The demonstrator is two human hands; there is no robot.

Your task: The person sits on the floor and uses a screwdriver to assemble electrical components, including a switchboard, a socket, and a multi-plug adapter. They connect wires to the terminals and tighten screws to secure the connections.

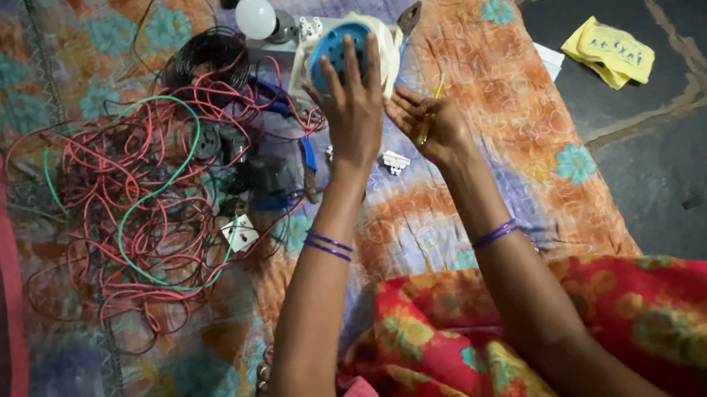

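Blue round fitting up in the left hand

Blue round fitting [338,51] sits raised in the left hand [353,107], fingers clasped around its rim, above the patterned cloth [481,80]. Right hand [429,125] alongside, pinching a thin yellow-handled tool [431,107]. Off to the left, a tangle of red and green wires [135,204]; a white bulb [256,16] lies beyond.

The left hand [353,111] hides most of the blue round fitting [336,51].
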